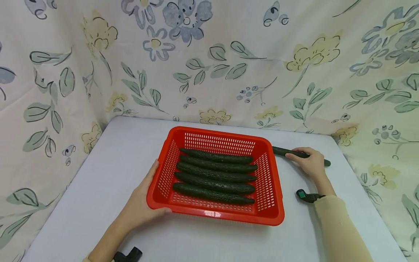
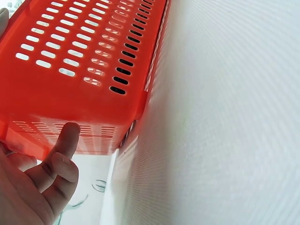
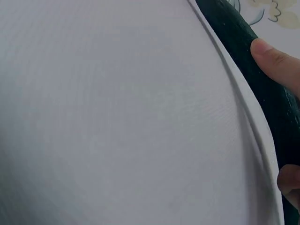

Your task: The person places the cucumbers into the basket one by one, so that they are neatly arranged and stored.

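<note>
A red plastic basket point(image 1: 214, 214) with slotted walls stands on the table, several dark green cucumbers point(image 1: 216, 177) lying side by side in it. My left hand point(image 1: 139, 203) holds the basket at its near left corner, thumb along the front and fingers on the left side. In the left wrist view its bent fingers point(image 2: 65, 140) rest against the slotted wall. To the right of the basket, my right hand point(image 1: 311, 162) grips a single cucumber point(image 1: 327, 163) between thumb and fingers. That cucumber point(image 3: 267, 89) runs diagonally in the right wrist view; its left end is hidden behind the basket.
A white cloth covers the table point(image 1: 108, 156). Behind and beside it hangs a flowered curtain point(image 1: 216, 72). Each wrist wears a black strap, the right one with a small device point(image 1: 306, 196).
</note>
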### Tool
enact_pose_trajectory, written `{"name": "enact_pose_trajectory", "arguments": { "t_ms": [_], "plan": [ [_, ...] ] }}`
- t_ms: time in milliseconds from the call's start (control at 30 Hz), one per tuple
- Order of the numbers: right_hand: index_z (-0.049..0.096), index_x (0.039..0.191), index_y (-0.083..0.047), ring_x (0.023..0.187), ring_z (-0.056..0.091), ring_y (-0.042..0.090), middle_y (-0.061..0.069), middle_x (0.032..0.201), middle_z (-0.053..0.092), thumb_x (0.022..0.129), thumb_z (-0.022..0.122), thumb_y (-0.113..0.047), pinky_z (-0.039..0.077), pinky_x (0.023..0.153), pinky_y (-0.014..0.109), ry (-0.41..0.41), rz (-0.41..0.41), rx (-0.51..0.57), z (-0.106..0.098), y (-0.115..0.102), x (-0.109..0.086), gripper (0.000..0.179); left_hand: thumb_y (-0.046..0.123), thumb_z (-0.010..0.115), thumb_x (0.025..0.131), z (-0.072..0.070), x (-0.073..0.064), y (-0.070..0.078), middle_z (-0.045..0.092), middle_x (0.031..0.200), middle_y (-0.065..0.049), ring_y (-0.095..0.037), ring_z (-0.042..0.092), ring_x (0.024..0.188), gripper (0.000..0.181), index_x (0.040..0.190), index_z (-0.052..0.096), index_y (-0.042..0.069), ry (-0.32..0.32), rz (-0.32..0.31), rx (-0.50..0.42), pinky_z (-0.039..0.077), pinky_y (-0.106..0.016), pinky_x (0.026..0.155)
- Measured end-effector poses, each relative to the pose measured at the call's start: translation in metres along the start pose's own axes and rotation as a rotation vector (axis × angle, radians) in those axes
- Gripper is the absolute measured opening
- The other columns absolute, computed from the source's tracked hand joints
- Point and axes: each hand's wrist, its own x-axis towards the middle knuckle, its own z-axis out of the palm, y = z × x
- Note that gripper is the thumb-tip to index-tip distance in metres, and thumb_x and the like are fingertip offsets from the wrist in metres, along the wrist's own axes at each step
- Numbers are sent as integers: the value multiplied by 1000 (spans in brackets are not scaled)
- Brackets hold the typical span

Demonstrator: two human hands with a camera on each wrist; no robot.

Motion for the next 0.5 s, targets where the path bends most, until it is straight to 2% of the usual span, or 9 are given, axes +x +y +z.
{"name": "enact_pose_trajectory", "arguments": {
  "t_ms": [167,300,500],
  "plan": [
    [74,121,-3,130,53,46,28,133,67,89,82,-57,36,109,71,49,-8,-9,-7,-11,-1,63,26,99,68,0,0,0,39,168,-11,-30,61,128,136,172,11,34,-2,-1,-4,61,-27,83],
    [76,118,-3,126,57,41,25,128,71,88,84,-54,39,106,64,118,-34,1,-14,-22,0,60,26,99,68,0,0,1,40,167,-10,-29,61,126,136,172,11,34,-4,-6,-11,62,-28,83],
    [79,115,-7,110,57,18,8,110,75,85,86,-55,43,89,40,216,-23,21,-22,-41,0,57,26,99,68,0,0,0,41,167,-10,-29,62,125,137,172,10,35,-5,-9,-10,62,-28,83]
  ]
}}
